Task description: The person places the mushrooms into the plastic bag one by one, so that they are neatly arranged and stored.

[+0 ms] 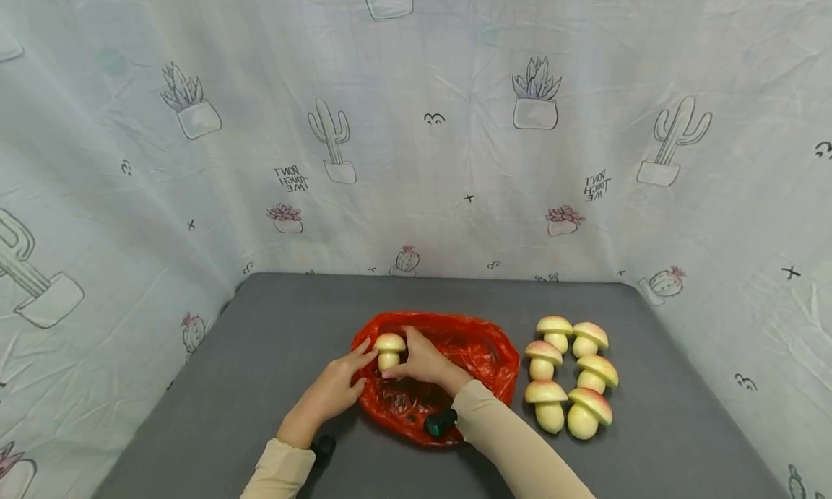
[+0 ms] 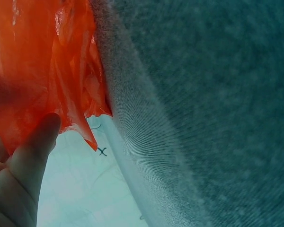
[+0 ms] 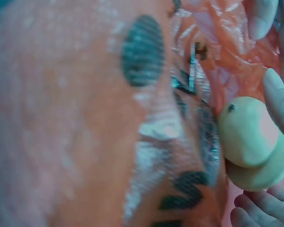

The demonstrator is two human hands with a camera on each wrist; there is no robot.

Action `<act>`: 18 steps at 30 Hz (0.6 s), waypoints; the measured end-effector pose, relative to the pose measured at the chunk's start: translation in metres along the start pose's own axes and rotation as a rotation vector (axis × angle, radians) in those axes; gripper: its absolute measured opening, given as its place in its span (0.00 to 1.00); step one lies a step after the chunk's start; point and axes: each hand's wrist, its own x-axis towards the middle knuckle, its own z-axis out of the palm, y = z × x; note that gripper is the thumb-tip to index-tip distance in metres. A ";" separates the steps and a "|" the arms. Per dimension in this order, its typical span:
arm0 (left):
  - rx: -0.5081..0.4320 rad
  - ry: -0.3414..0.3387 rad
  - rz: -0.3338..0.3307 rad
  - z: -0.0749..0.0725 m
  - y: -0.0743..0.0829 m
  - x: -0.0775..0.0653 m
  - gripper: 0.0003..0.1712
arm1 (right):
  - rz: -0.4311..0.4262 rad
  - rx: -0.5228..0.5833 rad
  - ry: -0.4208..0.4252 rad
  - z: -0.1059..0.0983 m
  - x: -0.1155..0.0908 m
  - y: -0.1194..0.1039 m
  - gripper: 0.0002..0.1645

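A red plastic bag (image 1: 479, 358) lies opened wide on the table, its edge spread into a rough oval. Over its left part a toy mushroom (image 1: 390, 344) stands cap up, pale cream with a pinkish top. My right hand (image 1: 425, 362) grips the mushroom from the right, thumb low by the stem and fingers by the cap. At the bag's left edge, my left hand (image 1: 334, 387) pinches the red film, the thumb (image 2: 38, 146) pressed against it in the left wrist view. Its fingertips reach over the rim towards the cap. In the right wrist view the mushroom (image 3: 248, 132) shows its round stem end.
Right of the bag, several more toy mushrooms (image 1: 546, 392) lie in two columns on the dark grey table (image 1: 260, 340). A pale cloth (image 1: 429, 159) printed with cacti hangs behind and at both sides. A small black camera (image 1: 440, 421) sits at my right wrist, over the bag's front edge.
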 end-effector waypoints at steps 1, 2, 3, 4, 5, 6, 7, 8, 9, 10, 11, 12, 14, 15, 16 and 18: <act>-0.002 -0.001 -0.001 0.000 0.000 0.000 0.30 | -0.009 0.003 0.001 -0.002 0.000 0.000 0.47; 0.000 0.000 0.001 0.000 0.000 0.000 0.30 | -0.018 0.011 -0.001 -0.004 -0.001 0.000 0.47; 0.001 -0.001 0.001 0.000 0.000 0.000 0.30 | -0.028 0.011 -0.002 -0.006 -0.002 -0.001 0.47; 0.000 -0.004 0.000 -0.001 0.000 0.001 0.30 | -0.031 0.016 -0.005 -0.008 -0.003 -0.001 0.47; 0.002 -0.007 0.001 -0.001 0.001 0.001 0.30 | -0.036 0.023 -0.009 -0.010 -0.004 -0.002 0.48; 0.004 -0.008 0.003 -0.001 0.001 0.001 0.30 | -0.036 0.025 -0.010 -0.013 -0.005 -0.003 0.48; 0.007 -0.011 0.002 -0.001 0.001 0.001 0.30 | -0.027 0.023 -0.010 -0.015 -0.006 -0.004 0.49; 0.007 -0.012 0.002 -0.001 0.001 0.002 0.30 | -0.016 0.026 -0.010 -0.017 -0.007 -0.005 0.50; 0.007 -0.013 0.000 -0.001 0.002 0.002 0.30 | -0.001 0.026 -0.009 -0.019 -0.009 -0.005 0.51; 0.006 -0.015 -0.003 -0.001 0.002 0.002 0.30 | 0.019 0.035 -0.009 -0.020 -0.011 -0.006 0.52; 0.004 -0.016 -0.005 -0.001 0.002 0.002 0.30 | 0.032 0.037 -0.008 -0.022 -0.012 -0.007 0.53; 0.004 -0.014 -0.006 0.000 0.002 0.002 0.30 | 0.048 0.039 -0.006 -0.024 -0.014 -0.008 0.53; -0.002 -0.020 -0.014 0.000 0.002 0.003 0.30 | 0.065 0.050 -0.005 -0.028 -0.017 -0.009 0.54; -0.003 -0.022 -0.017 0.000 0.001 0.003 0.30 | 0.069 0.058 -0.006 -0.030 -0.019 -0.010 0.53; -0.006 -0.024 -0.021 0.000 0.001 0.003 0.30 | 0.070 0.067 -0.007 -0.032 -0.020 -0.011 0.53; -0.003 -0.022 -0.024 0.000 0.001 0.003 0.31 | 0.067 0.074 -0.005 -0.036 -0.023 -0.012 0.52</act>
